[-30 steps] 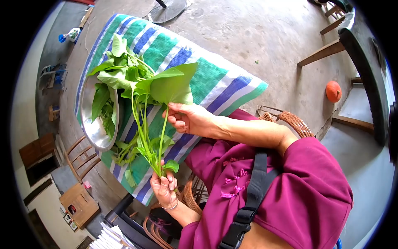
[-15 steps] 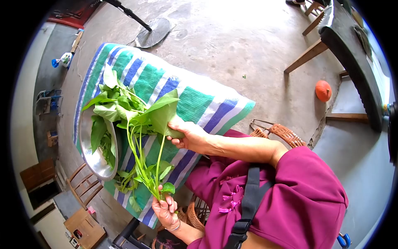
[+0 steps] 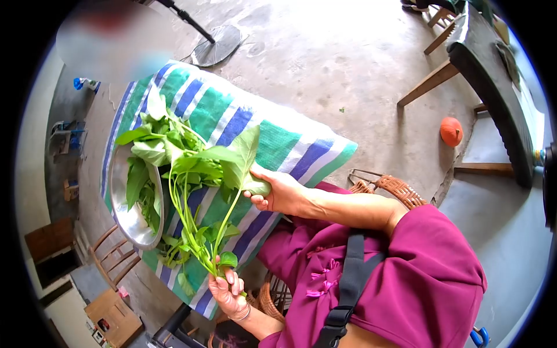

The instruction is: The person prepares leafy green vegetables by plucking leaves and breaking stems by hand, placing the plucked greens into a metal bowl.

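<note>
My left hand (image 3: 228,294) is closed around the lower ends of a bunch of leafy green stems (image 3: 188,217); a bracelet circles that wrist. With its fingers pinched, my right hand (image 3: 277,192) grips a broad leaf (image 3: 239,165) at the top of one stem. That stem leans away from the rest of the bunch. Beside the bunch, a shiny metal bowl (image 3: 134,229) sits tilted and holds dark green leaves (image 3: 139,182). More leafy greens (image 3: 165,130) lie heaped past the bowl's rim. Underneath is a green, blue and white striped woven sheet (image 3: 272,145).
A wooden chair (image 3: 110,258) stands beyond the bowl. An orange pumpkin (image 3: 451,131) rests on the concrete floor (image 3: 360,75) near a wooden-legged table (image 3: 426,84). Wicker seating (image 3: 400,190) is close by my right arm. A round stand base (image 3: 217,46) is past the sheet.
My right hand has moved a little to the right with the leaf, drawing its stem farther from the bunch. My left hand has shifted slightly left, still gripping the stems.
</note>
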Demonstrator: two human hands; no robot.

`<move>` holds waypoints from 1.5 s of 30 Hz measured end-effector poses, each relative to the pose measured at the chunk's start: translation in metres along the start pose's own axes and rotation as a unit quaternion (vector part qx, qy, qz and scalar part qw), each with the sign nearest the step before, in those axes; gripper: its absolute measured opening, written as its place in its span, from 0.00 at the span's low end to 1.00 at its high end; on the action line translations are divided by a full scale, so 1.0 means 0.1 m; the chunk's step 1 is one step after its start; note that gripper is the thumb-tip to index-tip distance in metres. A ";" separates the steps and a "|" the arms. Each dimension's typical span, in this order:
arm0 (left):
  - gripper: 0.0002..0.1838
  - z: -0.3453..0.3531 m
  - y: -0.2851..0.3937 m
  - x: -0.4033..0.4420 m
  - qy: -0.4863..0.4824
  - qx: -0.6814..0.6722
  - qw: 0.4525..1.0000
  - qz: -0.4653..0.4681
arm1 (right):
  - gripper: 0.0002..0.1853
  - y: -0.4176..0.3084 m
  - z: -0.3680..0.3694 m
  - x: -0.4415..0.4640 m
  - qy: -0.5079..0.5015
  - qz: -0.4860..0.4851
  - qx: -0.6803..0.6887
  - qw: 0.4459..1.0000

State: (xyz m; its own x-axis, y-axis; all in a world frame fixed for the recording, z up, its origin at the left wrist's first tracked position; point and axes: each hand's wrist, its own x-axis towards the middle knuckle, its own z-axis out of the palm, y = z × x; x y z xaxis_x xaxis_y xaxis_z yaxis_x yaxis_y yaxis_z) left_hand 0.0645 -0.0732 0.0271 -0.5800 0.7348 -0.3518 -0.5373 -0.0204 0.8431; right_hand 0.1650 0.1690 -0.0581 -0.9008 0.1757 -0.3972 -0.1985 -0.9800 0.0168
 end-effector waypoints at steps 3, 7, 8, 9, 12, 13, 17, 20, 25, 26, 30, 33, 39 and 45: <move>0.28 0.01 -0.04 0.03 -0.020 0.002 1.000 0.016 | 0.15 -0.03 -0.04 -0.05 0.038 -0.005 -0.009 0.999; 0.27 -0.02 -0.12 0.16 -0.028 0.035 0.998 0.037 | 0.15 -0.09 -0.12 -0.06 0.049 -0.004 0.011 0.999; 0.13 -0.04 -0.07 0.16 -0.018 0.052 0.998 -0.023 | 0.14 -0.11 -0.13 -0.09 0.030 -0.018 0.015 0.999; 0.13 0.04 -0.03 0.20 -0.033 0.058 0.997 -0.032 | 0.13 -0.14 -0.14 -0.12 0.027 -0.031 0.014 0.999; 0.13 0.16 -0.02 0.29 -0.072 0.104 0.992 -0.014 | 0.12 -0.24 -0.19 -0.16 0.021 -0.056 0.000 0.998; 0.12 0.21 0.01 0.32 -0.086 0.108 0.990 -0.021 | 0.12 -0.26 -0.22 -0.16 0.014 -0.069 -0.009 0.998; 0.12 0.04 -0.05 0.50 -0.139 0.117 0.983 -0.014 | 0.13 -0.31 -0.24 -0.19 0.028 -0.092 -0.011 0.995; 0.12 0.11 -0.03 0.53 -0.150 0.134 0.980 -0.002 | 0.12 -0.31 -0.26 -0.21 0.030 -0.096 -0.004 0.995; 0.12 0.05 -0.07 0.56 -0.131 0.130 0.983 0.001 | 0.12 -0.33 -0.27 -0.19 0.029 -0.096 -0.018 0.995; 0.13 0.04 -0.07 0.57 -0.145 0.136 0.980 0.001 | 0.12 -0.33 -0.27 -0.19 0.030 -0.093 -0.025 0.995; 0.13 -0.07 -0.09 0.59 -0.163 0.136 0.977 0.002 | 0.11 -0.32 -0.25 -0.19 0.045 -0.096 -0.029 0.994; 0.10 -0.30 -0.14 0.70 -0.191 0.011 0.977 -0.092 | 0.11 -0.32 -0.26 -0.19 0.045 -0.095 -0.029 0.994; 0.12 -0.33 -0.11 0.69 -0.160 0.051 0.980 -0.103 | 0.10 -0.33 -0.27 -0.19 0.046 -0.097 -0.034 0.994; 0.07 -0.55 -0.18 0.77 -0.161 -0.033 0.971 -0.172 | 0.10 -0.32 -0.30 -0.17 0.049 -0.094 -0.026 0.994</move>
State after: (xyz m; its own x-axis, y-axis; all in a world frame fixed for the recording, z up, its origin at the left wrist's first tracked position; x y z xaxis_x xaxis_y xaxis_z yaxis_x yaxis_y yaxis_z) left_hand -0.0037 -0.0537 -0.0373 -0.1426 0.8794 -0.4543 -0.7096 0.2292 0.6663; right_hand 0.1981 0.1941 -0.0800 -0.8072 0.3477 -0.4770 -0.3362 -0.9350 -0.1127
